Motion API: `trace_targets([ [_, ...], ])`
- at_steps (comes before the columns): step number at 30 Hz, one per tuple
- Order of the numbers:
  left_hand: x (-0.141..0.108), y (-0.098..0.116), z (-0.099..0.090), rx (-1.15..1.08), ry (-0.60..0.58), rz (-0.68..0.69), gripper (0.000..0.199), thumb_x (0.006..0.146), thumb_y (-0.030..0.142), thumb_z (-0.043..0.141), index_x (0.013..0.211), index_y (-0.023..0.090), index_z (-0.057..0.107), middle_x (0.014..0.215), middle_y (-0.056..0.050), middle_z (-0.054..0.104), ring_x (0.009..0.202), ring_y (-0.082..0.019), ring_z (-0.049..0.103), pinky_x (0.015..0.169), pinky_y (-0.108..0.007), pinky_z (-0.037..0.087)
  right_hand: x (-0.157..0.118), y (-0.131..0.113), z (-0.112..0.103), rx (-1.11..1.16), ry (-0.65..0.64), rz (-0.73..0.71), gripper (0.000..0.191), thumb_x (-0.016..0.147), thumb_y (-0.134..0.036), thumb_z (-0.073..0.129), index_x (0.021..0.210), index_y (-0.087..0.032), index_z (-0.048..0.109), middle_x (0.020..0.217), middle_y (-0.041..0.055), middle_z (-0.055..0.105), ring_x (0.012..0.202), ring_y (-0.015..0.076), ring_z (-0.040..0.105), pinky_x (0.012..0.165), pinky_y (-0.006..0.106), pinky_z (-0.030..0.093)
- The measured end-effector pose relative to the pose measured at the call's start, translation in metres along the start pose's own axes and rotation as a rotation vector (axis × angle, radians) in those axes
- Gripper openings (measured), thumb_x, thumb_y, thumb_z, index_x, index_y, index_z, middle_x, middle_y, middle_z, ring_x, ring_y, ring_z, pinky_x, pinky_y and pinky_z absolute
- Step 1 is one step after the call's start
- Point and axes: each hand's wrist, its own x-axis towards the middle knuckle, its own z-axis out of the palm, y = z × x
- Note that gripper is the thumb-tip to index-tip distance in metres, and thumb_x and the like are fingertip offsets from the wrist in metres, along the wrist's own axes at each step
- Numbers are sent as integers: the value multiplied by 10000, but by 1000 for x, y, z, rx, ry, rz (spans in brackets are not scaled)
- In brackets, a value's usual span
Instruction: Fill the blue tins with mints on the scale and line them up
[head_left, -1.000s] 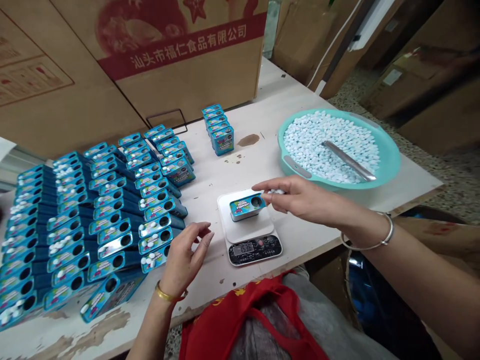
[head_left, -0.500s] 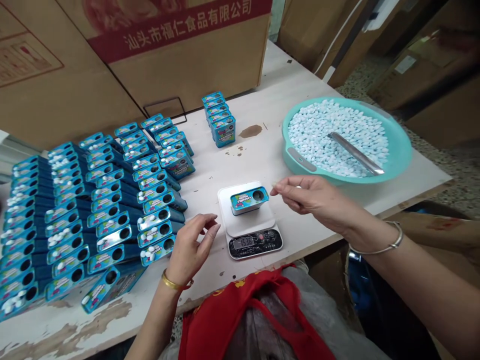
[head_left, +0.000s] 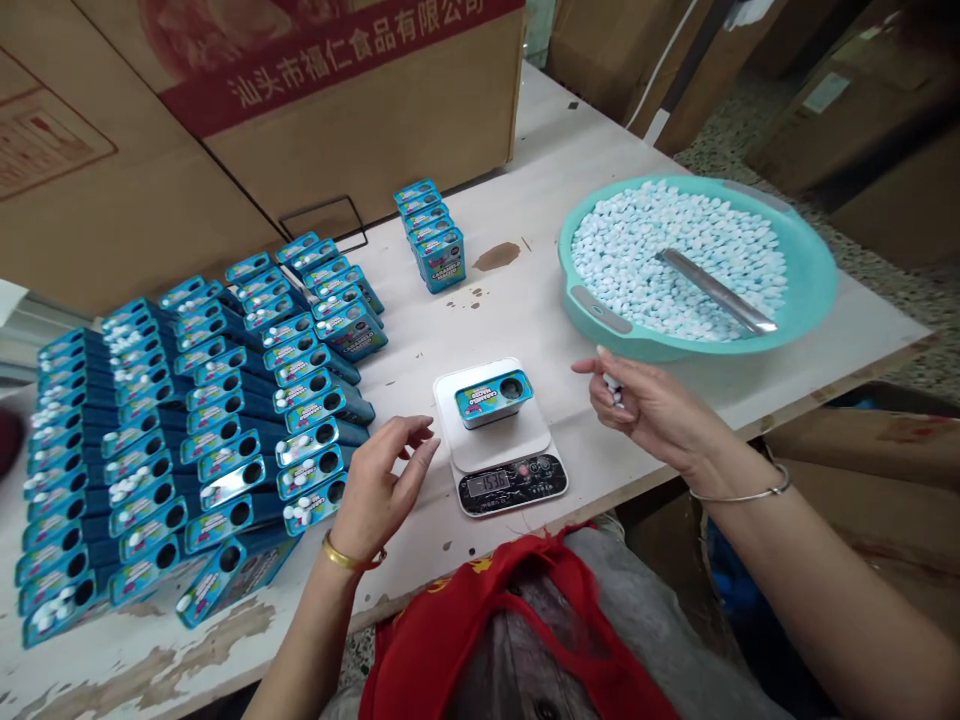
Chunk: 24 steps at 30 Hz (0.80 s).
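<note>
A blue candy tin point(head_left: 493, 398) with a round hole in its top stands on the white digital scale point(head_left: 491, 452), whose display reads about 153.6 with a dash before it. Beside the scale's left edge is my left hand point(head_left: 386, 480), empty, thumb and fingers apart. My right hand point(head_left: 645, 405) hovers to the right of the scale, palm partly turned up. Its curled fingers hold a few small white candies point(head_left: 613, 388); the rest of its grip is hidden. Behind it sits a turquoise basin point(head_left: 600, 330) of the same candies, with a metal scoop point(head_left: 716, 290) lying on them.
Packed rows of blue tins point(head_left: 225, 400) fill the table's left side, several with loose candies on top. A short row of tins point(head_left: 439, 260) stands farther back. Large cardboard boxes point(head_left: 360, 130) line the rear. The table's front edge is worn.
My right hand has moved slightly right, away from the tin, and turned so that white candies show in its fingers. My left hand has barely moved. The view has shifted a little.
</note>
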Motion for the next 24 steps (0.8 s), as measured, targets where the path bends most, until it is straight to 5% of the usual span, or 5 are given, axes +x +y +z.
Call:
trace_targets([
  [4,19,9,0,9,0,75,215,876,247,529,1084,192,537,964,-49,596,776,-115,569,671,-250,476,-1,50,-27,141,92,151,322,732,-463,652,876,-175,642,597,-53,426,424,55,272,392,237,166],
  [8,33,16,0,37,-9,110,214,879,251,524,1085,196,533,1000,-55,578,791,-117,576,663,-251,478,-4,77,-35,198,101,131,319,730,-456,660,872,-170,650,591,-56,428,418,53,261,384,235,172],
  [15,42,21,4,62,-38,114,221,883,277,523,1087,192,534,995,-52,569,792,-113,578,654,-240,474,-4,78,-39,249,97,121,316,732,-436,675,885,-159,669,596,-45,461,437,49,304,403,224,211],
  [20,50,23,13,187,-182,159,513,817,438,591,1249,215,426,1117,-97,551,929,-187,565,703,-292,487,-7,78,-36,208,104,106,330,722,-453,676,886,-166,674,620,-33,469,453,63,306,411,233,228],
  [24,80,17,14,328,-222,206,344,882,401,498,1158,197,473,960,-66,597,869,-190,573,755,-322,469,-7,77,-30,194,118,120,338,734,-465,660,890,-166,679,634,-20,478,457,63,298,411,229,217],
])
